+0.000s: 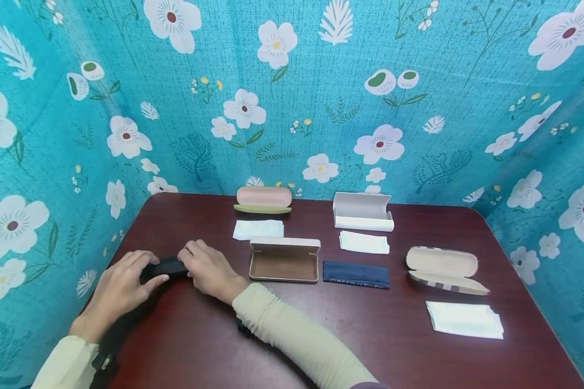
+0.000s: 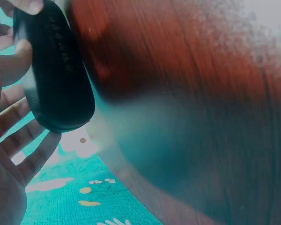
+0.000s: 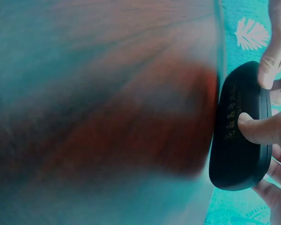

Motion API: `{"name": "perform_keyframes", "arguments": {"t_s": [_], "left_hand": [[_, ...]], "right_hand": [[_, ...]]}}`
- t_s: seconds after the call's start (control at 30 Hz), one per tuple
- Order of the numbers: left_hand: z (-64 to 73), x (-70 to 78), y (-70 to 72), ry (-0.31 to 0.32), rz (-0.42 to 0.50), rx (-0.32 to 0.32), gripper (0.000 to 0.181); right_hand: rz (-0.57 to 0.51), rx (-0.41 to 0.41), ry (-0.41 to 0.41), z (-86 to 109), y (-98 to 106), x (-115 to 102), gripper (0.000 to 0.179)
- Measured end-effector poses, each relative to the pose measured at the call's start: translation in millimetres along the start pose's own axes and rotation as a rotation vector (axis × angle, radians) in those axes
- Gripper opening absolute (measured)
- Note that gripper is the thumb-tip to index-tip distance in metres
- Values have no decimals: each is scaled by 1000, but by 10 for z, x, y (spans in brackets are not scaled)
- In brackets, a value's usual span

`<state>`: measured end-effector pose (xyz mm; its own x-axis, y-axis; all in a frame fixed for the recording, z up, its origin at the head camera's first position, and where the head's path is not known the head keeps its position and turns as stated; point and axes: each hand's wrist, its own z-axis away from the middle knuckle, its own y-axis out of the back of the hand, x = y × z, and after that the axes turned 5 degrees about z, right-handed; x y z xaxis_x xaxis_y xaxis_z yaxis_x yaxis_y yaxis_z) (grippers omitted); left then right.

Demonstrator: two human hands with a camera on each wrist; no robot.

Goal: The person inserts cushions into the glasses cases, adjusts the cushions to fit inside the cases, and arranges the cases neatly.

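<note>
black glasses case (image 1: 169, 266) is gripped at its ends by left hand (image 1: 125, 281) and right hand (image 1: 208, 270); uneven thumb pressure could make it slip.

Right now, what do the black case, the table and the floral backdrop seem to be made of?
Black case: perhaps leatherette over a hard shell; smooth, low sheen, firm-looking curve.
Table: wood or wood-look laminate; dark reddish, shiny, with streaky grain in the wrist views.
Floral backdrop: probably fabric, matte; fine crosshatched texture, possibly just printed.
</note>
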<state>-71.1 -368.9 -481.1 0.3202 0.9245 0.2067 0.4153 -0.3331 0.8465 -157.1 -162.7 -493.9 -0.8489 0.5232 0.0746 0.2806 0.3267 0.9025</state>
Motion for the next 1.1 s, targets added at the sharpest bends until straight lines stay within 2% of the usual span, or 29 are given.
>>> {"name": "perform_keyframes", "arguments": {"t_s": [0.17,0.3,0.5,0.67,0.83,0.97,1.1], "left_hand": [[32,26,11,13,-4,3,37],[79,31,-18,17,-32,10,36],[127,54,-57,58,-40,7,34],[103,105,-37,106,-26,-24,31],[74,216,15,180,40,-44,21],[44,358,24,235,90,-26,12],[-10,505,4,254,123,11,9]], "right_hand": [[6,-11,28,24,-29,-47,24],[-1,-61,42,38,-35,-81,21],[-36,-118,16,29,-38,-96,18],[-141,-140,-26,44,6,-76,23],[-283,-159,-62,86,96,-51,25],[-355,-153,-55,132,170,-24,29],[-410,-147,-38,198,217,27,34]]}}
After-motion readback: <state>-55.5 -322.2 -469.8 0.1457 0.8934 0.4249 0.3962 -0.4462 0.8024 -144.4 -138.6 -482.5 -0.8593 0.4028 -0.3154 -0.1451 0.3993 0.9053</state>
